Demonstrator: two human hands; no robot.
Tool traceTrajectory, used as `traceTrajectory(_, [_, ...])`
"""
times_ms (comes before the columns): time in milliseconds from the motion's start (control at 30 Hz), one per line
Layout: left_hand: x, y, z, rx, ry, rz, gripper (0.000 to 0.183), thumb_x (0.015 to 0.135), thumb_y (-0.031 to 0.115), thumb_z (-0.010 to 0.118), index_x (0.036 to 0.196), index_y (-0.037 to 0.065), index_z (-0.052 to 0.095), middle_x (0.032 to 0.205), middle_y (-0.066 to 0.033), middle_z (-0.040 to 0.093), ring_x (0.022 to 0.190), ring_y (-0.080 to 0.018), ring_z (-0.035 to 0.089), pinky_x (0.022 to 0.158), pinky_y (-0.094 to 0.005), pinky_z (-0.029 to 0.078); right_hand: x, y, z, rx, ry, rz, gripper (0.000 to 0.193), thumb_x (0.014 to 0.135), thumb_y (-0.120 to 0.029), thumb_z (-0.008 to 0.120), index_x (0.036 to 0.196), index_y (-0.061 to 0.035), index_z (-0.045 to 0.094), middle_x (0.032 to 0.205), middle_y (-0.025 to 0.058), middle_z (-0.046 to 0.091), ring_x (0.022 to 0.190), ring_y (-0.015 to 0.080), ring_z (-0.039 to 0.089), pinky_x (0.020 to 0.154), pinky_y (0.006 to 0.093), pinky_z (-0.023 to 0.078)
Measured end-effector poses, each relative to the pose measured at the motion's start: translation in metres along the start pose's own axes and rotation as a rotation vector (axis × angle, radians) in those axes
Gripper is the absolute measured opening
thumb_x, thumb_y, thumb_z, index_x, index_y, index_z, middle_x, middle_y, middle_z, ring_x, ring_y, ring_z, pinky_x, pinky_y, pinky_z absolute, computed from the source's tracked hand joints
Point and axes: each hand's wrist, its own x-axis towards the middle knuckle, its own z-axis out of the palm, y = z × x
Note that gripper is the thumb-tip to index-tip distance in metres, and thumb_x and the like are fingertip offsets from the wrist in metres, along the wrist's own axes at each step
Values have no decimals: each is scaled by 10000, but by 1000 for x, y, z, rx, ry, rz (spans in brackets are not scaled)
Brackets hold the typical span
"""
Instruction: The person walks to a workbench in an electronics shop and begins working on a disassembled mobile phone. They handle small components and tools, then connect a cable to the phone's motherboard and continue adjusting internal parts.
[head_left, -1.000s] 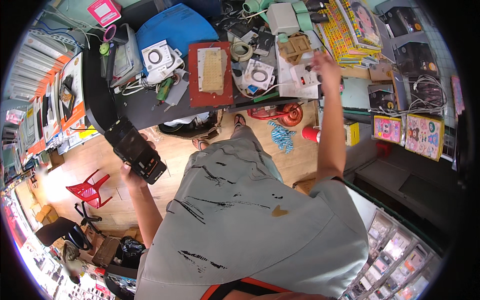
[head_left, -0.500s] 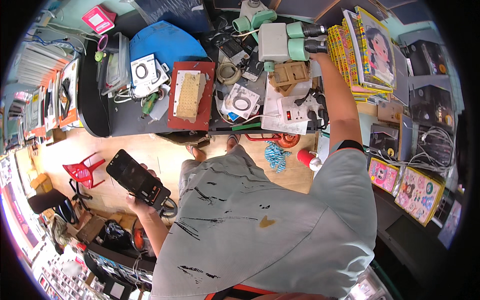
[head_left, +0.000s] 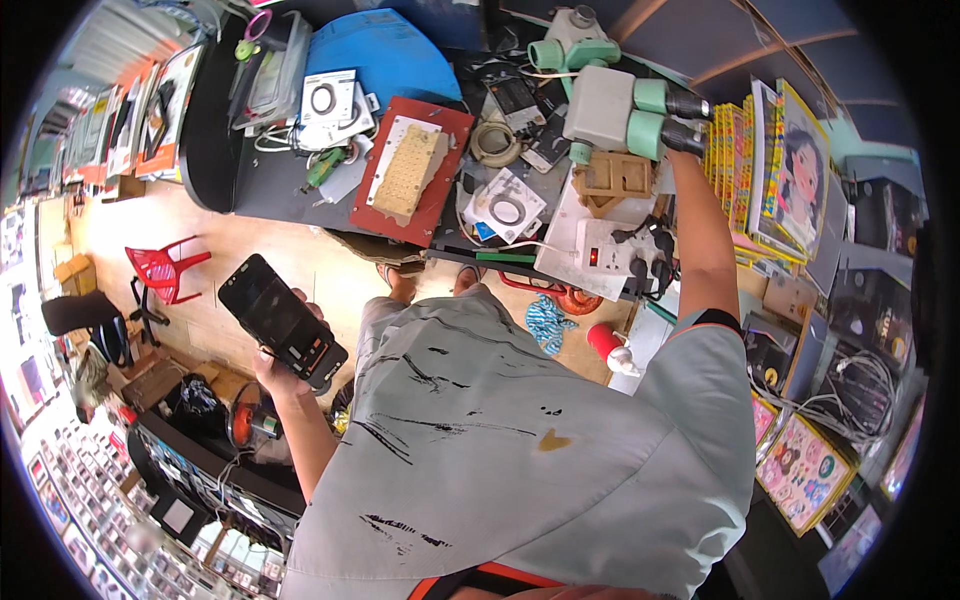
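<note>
While you are leaning over the cluttered bench (head_left: pixel 260 190), your right arm is stretching up to the microscope (head_left: pixel 612 108) at its far edge, and your right hand (head_left: pixel 682 140) is lying hidden behind it, so I cannot tell how its fingers are set. Near the middle, a red mat (head_left: pixel 440 205) is carrying a tan board (head_left: pixel 408 172). Your left hand (head_left: pixel 280 368) is gripping a dark phone (head_left: pixel 282 320), held out over the floor, well apart from the bench.
</note>
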Motion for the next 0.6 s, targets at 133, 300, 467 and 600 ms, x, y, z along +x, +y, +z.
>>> traceTrajectory(133, [0,2,2,-5,14,9,927,815,419,823,1549,44,399,1392,-184,543,1188,-311,626,965,-448,622,-10,10,11,-1,-1,17,398,874,-354,725,1133,-55,766,1061,207,774,1013,366,753,892,431,576])
traceTrajectory(300, [-6,0,0,39,57,21,920,800,439,819,1536,50,426,1383,-182,553,1141,-298,634,924,-431,622,-14,4,2,-5,21,6,400,875,-375,722,1120,-62,772,1057,208,774,1012,374,753,894,437,575])
traceTrajectory(467, [-4,2,-5,59,28,-29,910,806,431,816,1532,46,426,1374,-173,554,1143,-302,633,926,-431,621,-15,16,9,8,44,-4,404,876,-396,719,1107,-70,778,1052,208,774,1012,381,752,896,443,574])
traceTrajectory(600, [-2,7,0,32,11,-40,911,809,423,817,1532,37,419,1373,-169,542,1152,-302,626,929,-427,618,-4,11,10,19,59,-36,408,877,-413,716,1096,-75,783,1048,208,774,1011,388,751,898,448,573])
